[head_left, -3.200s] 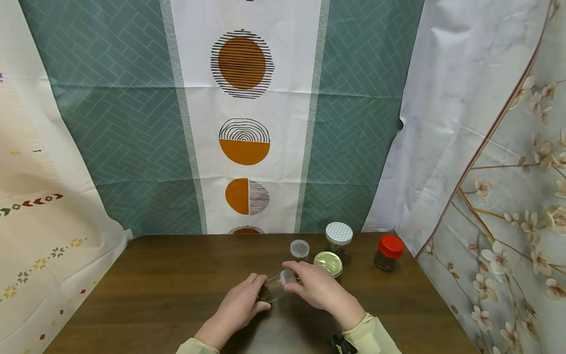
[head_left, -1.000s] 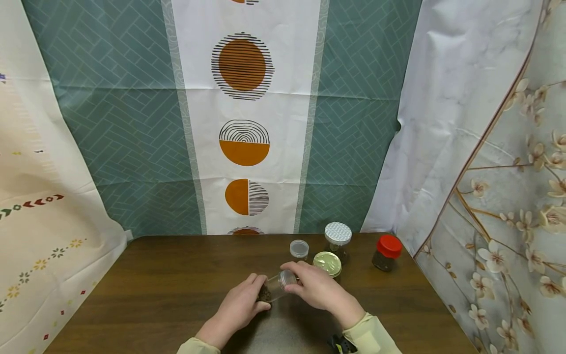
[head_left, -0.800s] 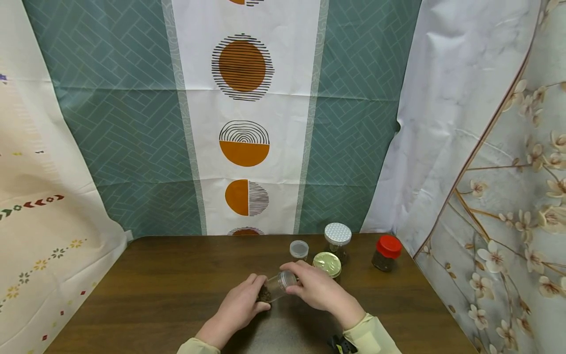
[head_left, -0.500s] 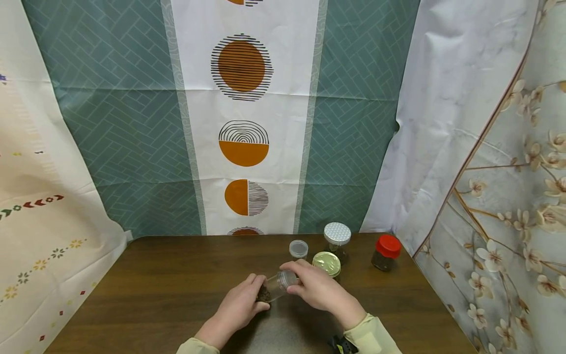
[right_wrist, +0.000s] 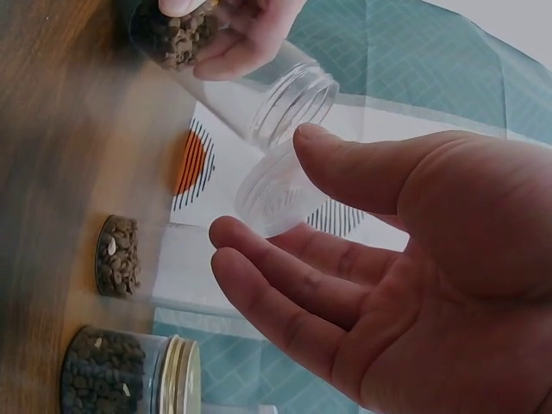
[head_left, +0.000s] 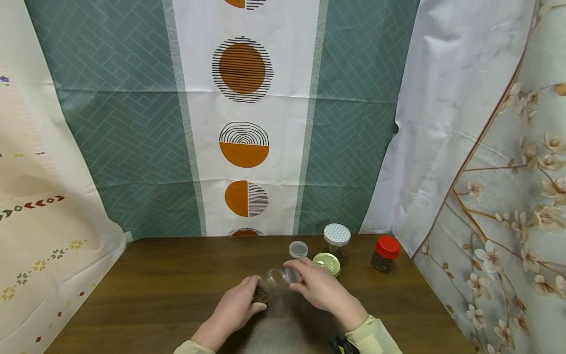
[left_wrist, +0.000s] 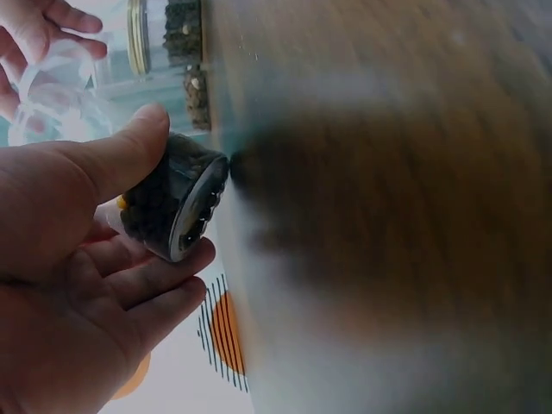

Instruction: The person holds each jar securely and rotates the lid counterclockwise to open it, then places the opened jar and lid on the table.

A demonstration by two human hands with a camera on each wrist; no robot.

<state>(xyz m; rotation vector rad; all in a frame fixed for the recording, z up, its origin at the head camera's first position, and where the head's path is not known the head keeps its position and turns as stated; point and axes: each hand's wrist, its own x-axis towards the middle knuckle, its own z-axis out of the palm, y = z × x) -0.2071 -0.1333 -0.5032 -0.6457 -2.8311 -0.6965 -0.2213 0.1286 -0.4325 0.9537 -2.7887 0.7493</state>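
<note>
My left hand (head_left: 234, 306) grips the lower part of a clear jar (head_left: 261, 294), which leans to the right above the tabletop. Small brown pellets fill its bottom, as the right wrist view shows. The jar's threaded mouth (right_wrist: 306, 95) is uncovered. Just right of that mouth, my right hand (head_left: 322, 289) pinches a clear screw lid (right_wrist: 274, 197) between thumb and fingers. Lid and mouth are apart in the head view, though very close. In the left wrist view the jar's base (left_wrist: 197, 207) shows between thumb and fingers, near the table.
Behind the right hand stand a small clear-lidded jar (head_left: 298, 249), a gold-lidded jar (head_left: 327, 263) and a jar with a patterned white lid (head_left: 337, 234). A red-lidded jar (head_left: 386, 250) is farther right on the brown table (head_left: 168, 275). Patterned cloths hang behind it.
The lid has come off the jar's mouth and moved slightly right with my right hand. My left hand and the jar have shifted a little left. The other jars stay put.
</note>
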